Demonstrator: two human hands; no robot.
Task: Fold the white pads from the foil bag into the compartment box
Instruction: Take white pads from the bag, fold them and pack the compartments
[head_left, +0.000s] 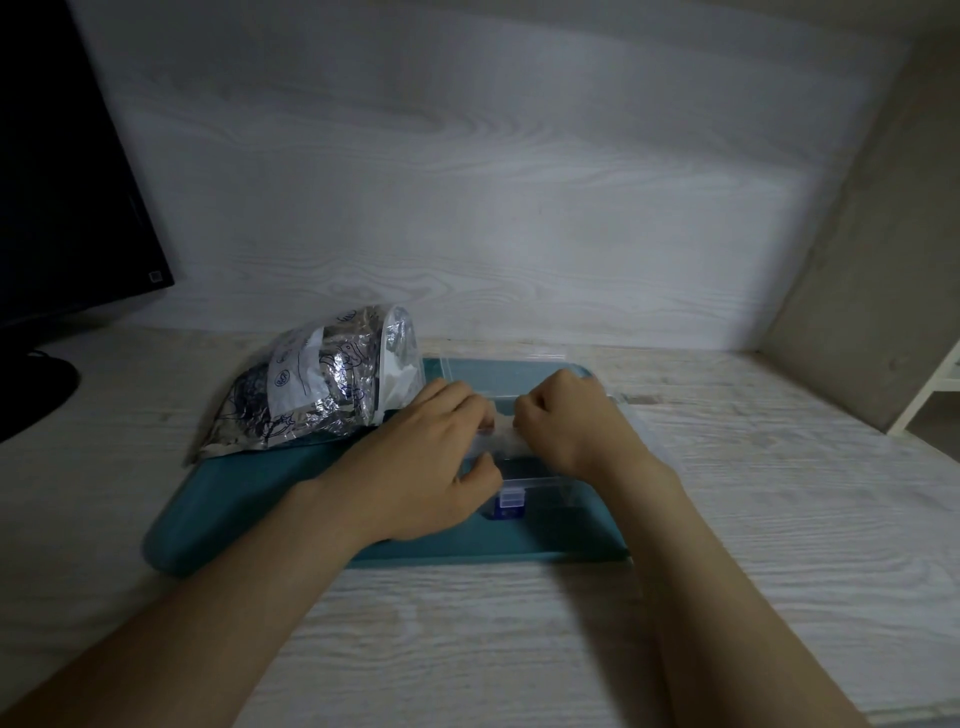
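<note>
We pinch one white pad (500, 440) between our left hand (434, 462) and right hand (569, 423), fingers curled on its ends, just over the clear box (540, 482) on the tray (249, 499). The foil bag (322, 387) lies open, far left. Folding looks underway; we cannot tell how many pads are already in the box.

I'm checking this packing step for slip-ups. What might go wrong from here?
1. The left hand and right hand both pinch the white pad over the clear box. If it is let go loosely, the fold might spring open.
2. The foil bag leans right beside the left hand, so a nudge might tip it.
3. Nothing seems to anchor the box on the teal tray, so it might slide when pressed.
</note>
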